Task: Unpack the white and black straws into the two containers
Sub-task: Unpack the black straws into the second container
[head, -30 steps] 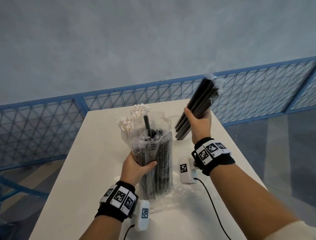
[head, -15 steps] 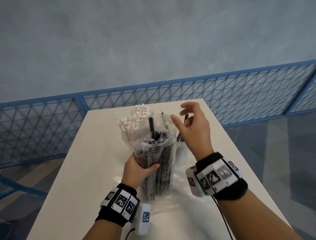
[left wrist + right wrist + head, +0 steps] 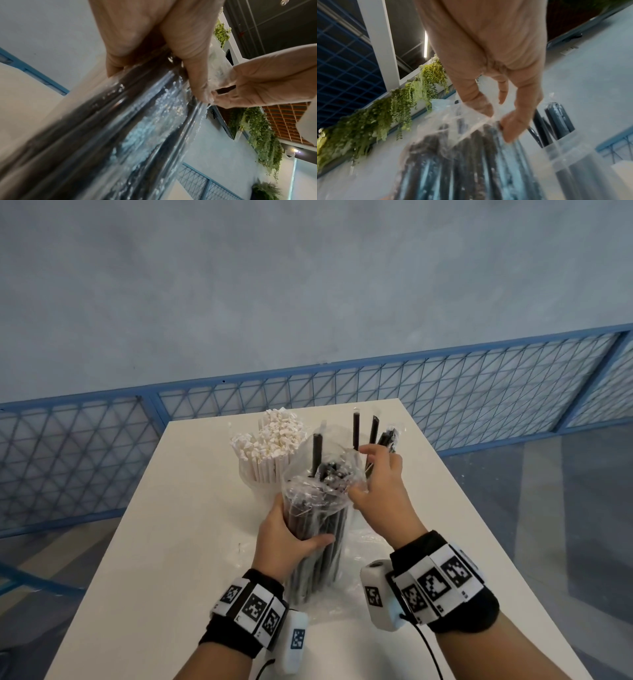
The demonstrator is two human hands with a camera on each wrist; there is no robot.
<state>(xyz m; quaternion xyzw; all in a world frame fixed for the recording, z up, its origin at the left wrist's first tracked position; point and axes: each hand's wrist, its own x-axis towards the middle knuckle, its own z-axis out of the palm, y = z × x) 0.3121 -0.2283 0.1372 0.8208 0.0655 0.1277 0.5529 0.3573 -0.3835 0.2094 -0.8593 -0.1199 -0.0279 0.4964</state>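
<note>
While left hand [image 3: 284,537] grips bag [image 3: 317,529], right hand [image 3: 380,491] pinches its plastic.

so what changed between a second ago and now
The right hand let go of its bunch of black straws, now standing in the far container, and came back to pinch the bag's open rim. The left hand kept gripping the bag; the white straws stayed.

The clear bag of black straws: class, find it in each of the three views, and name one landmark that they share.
Head view: the bag of black straws stands at centre on the white table, gripped by the left hand.
Left wrist view: it runs diagonally across the middle.
Right wrist view: it fills the lower centre, the right hand pinching its top.
Shared landmark: the blue mesh fence.
</note>
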